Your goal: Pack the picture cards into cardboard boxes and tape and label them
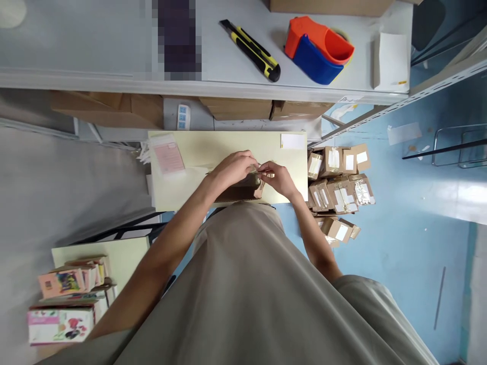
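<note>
A small brown cardboard box (pixel 239 193) stands open on the pale yellow table, close against my shirt. My left hand (pixel 236 167) is closed at the box's far edge, its fingers bent over the cardboard. Beside it, my right hand (pixel 278 178) pinches the same far edge near the right corner. The fingertips of both hands almost meet there, and a thin edge of cardboard shows between them. The box's inside is dark and partly hidden by my hands.
On the grey shelf (pixel 114 66) ahead lie a box cutter (pixel 253 51), an orange and blue tape dispenser (pixel 317 49) and white labels (pixel 391 61). Pink paper slips (pixel 167 156) lie on the table's left. Packed boxes (pixel 338 195) are stacked right; books (pixel 72 284) stand lower left.
</note>
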Tool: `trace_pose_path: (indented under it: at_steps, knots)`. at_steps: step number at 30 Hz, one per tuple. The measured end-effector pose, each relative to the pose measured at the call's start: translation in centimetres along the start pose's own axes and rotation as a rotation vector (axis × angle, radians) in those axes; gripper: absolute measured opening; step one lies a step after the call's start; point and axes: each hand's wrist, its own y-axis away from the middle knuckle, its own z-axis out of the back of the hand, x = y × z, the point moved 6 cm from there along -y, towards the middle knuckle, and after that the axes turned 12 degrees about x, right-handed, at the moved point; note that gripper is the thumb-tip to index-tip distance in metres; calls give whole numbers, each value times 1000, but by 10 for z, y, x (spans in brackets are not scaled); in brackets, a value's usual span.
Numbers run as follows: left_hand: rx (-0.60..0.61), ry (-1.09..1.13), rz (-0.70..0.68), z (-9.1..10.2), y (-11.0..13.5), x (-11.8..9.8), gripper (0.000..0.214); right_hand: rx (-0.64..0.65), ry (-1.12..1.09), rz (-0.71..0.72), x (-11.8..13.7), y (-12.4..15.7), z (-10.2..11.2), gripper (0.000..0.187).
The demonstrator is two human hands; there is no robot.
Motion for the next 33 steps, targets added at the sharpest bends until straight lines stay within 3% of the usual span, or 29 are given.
trace_pose_path:
  at_steps: [3, 7, 13, 19, 25, 28, 33]
  knots:
    - [0, -112, -71, -2, -6, -2, 31, -46, 248, 14, 7, 6, -11, 16]
    - [-59, -147, -162, 8, -1, 9, 27, -97, 460, 7, 9, 19, -13, 24]
    - [-206, -128, -14, 50, 53, 89, 20, -144, 488, 0, 5, 46, -3, 32]
    - [-351, 0, 205, 61, 114, 161, 14, -90, 517, 2, 8, 41, -18, 30]
    - [-659, 70, 518, 91, 203, 231, 9, -105, 507, -48, 6, 50, -7, 32]
    - [-786, 192, 552, 93, 228, 235, 2, -112, 429, -74, 9, 54, -5, 38]
    - [-863, 344, 542, 71, 225, 218, 11, -175, 159, -127, -10, 48, 6, 56]
